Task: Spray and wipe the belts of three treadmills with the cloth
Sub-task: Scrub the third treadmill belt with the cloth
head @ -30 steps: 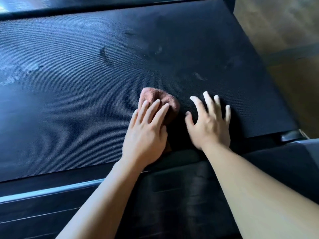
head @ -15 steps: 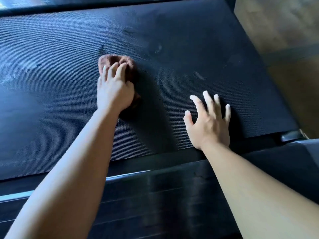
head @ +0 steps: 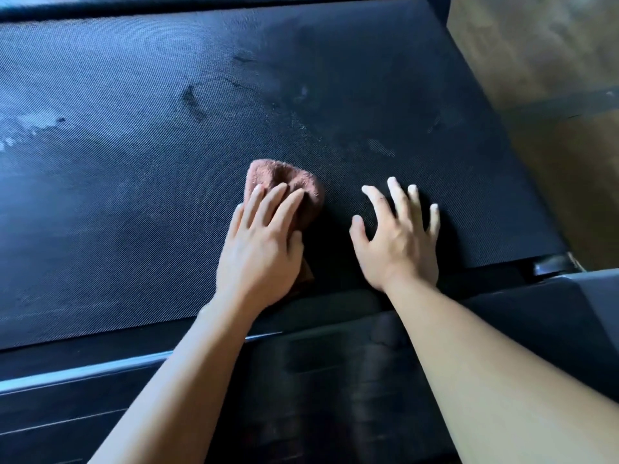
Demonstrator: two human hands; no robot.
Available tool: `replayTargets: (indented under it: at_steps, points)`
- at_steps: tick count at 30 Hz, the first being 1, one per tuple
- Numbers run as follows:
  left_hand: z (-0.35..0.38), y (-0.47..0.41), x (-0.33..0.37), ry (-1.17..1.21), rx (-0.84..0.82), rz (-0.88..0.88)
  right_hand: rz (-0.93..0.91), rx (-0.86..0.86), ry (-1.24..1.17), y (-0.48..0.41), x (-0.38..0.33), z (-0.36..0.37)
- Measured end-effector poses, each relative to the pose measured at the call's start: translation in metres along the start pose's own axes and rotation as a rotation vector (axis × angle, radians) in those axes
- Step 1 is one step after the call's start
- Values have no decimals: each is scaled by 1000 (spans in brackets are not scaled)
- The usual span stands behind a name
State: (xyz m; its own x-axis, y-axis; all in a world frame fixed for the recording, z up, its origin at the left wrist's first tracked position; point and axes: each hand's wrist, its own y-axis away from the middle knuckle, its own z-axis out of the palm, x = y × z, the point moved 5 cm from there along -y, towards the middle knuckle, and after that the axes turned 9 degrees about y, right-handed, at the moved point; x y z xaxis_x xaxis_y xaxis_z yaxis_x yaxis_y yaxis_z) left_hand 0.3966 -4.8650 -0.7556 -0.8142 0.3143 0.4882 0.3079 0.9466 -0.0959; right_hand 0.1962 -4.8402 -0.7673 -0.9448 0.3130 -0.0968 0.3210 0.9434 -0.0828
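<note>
Head view: your left grip [head: 259, 249] has dragged the cloth [head: 284, 182] back from mid-belt to the belt's [head: 134, 162] near edge, just beside your right grip [head: 397, 239]. One more stroke done, but the smears [head: 192, 102] further out look unwiped. Both grips lie flat, released, with the left pressing the cloth. The cloth's long axis runs near-to-far, rounded end toward the far edge.
</note>
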Motion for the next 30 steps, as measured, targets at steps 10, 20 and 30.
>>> replayTargets:
  at_steps: [10,20,30]
  points:
    - [-33,-57,-67,7,154,-294,-2,-3,6,0,0,1]
    - [11,-79,12,27,18,-26,-2,-32,21,-1,1,3]
    - [-13,7,-29,-12,-28,8,-3,-13,-7,0,2,2]
